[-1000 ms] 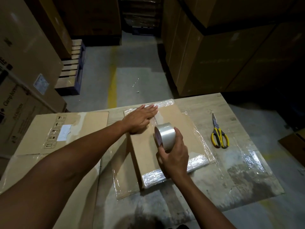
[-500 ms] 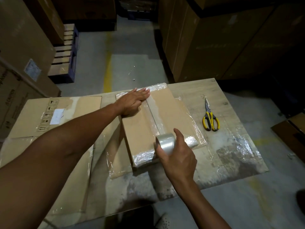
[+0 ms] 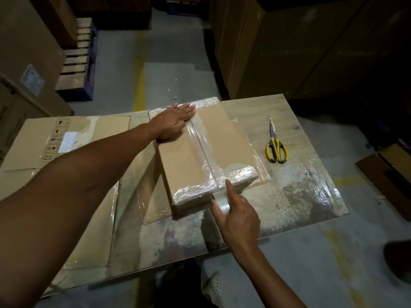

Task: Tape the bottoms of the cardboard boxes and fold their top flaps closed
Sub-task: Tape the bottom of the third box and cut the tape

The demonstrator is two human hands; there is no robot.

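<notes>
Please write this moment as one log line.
left hand presses cardboard box | right hand holds tape roll at near edge | scissors on table

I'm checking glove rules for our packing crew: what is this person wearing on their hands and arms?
Nothing that shows. The left hand and the right hand are bare: no gloves, and no rings or watch visible. The left forearm and the right forearm are bare as well, with no sleeve, band or marking in view up to the frame's edge.
</notes>
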